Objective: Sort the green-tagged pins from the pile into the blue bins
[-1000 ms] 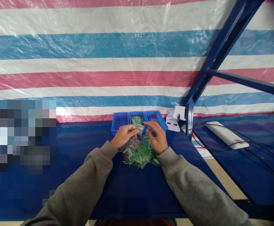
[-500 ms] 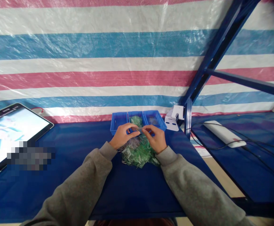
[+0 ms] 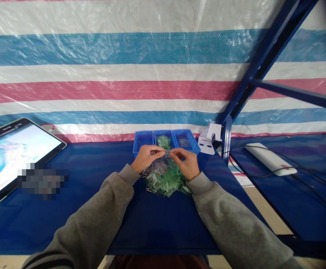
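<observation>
My left hand (image 3: 146, 157) and my right hand (image 3: 187, 162) meet above a heap of small clear bags of green parts (image 3: 165, 180) on the blue table (image 3: 101, 209). Both hands pinch one small clear bag (image 3: 166, 153) between thumb and fingers, left hand at its left end, right hand at its right end. Just behind the hands stand three blue bins in a row: the left bin (image 3: 142, 140), the middle bin (image 3: 163, 139) with green parts in it, and the right bin (image 3: 187, 140).
A tablet (image 3: 10, 157) with a lit screen lies at the table's left. A white bracket (image 3: 208, 141) stands beside a blue steel post (image 3: 226, 134). On the neighbouring table at right lie a white power strip (image 3: 269, 160) and black cables. A striped tarp hangs behind.
My right hand has come in to the small bag that my left hand held up, and both now pinch it. The view has shifted slightly.
</observation>
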Tool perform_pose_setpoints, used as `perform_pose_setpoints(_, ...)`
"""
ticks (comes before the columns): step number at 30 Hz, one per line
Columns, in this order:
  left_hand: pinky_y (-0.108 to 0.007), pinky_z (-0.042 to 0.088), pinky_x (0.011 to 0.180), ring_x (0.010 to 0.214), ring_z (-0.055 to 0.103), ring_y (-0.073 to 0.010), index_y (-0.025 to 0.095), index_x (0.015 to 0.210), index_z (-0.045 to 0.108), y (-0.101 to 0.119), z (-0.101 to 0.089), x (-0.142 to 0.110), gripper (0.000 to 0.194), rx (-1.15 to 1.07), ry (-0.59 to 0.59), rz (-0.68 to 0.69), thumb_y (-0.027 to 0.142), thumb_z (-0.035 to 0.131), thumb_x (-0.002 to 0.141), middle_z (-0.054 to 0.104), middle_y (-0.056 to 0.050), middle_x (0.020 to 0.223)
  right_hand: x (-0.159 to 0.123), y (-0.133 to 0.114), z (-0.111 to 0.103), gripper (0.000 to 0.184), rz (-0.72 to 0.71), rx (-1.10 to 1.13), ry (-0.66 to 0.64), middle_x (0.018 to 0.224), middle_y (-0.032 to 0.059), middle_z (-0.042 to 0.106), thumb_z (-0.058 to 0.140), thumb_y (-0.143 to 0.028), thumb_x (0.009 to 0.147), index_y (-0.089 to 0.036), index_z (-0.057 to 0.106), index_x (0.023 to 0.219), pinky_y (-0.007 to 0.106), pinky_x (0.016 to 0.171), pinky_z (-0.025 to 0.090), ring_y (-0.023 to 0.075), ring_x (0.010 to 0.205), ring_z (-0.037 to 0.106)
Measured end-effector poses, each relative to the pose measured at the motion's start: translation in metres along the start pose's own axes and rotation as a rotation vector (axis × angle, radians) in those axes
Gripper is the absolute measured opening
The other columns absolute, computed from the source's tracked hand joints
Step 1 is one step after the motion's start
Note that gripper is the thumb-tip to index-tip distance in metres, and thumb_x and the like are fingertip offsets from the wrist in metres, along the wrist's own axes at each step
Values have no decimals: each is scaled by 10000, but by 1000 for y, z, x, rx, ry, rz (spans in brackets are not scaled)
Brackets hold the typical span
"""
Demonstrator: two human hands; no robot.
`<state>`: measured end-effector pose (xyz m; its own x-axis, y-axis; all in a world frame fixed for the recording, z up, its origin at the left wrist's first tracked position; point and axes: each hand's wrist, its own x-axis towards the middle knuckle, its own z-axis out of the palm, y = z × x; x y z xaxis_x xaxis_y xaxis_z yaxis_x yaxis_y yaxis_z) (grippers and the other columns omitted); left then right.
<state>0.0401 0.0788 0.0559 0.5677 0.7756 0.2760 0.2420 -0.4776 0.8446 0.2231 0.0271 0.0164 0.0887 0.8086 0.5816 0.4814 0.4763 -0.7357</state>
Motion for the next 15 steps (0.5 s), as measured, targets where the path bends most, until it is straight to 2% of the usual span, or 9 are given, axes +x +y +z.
perform_pose_setpoints(4,-285,467,770,822,648,-202,151,895,737,2,-3,0,236,119,-2,15,334,622,799,726,-78,905,-2,3,2,202,-9,-21,-15,725,28,695,574,-359,833,-191,685,853,280,600,498,154,602,607)
perform_pose_setpoints(10,-235,409,645,673,581,-144,145,801,716,8,-2,-2,279,224,24,46,382,574,828,700,-35,774,-2,7,4,213,30,20,11,715,27,683,579,-376,831,-187,673,865,281,562,504,147,557,593)
perform_pose_setpoints(13,-237,421,648,682,582,-143,126,780,693,6,-1,-1,296,78,15,14,390,568,829,677,-46,755,0,5,1,217,27,33,0,740,27,673,531,-349,868,-189,665,928,279,574,508,133,559,586)
perform_pose_setpoints(15,-238,431,612,642,584,-137,117,841,670,3,1,0,268,-101,6,-54,370,586,816,651,-43,701,1,1,-2,237,-10,35,11,881,50,664,503,-316,884,-201,642,1039,276,580,514,132,620,597)
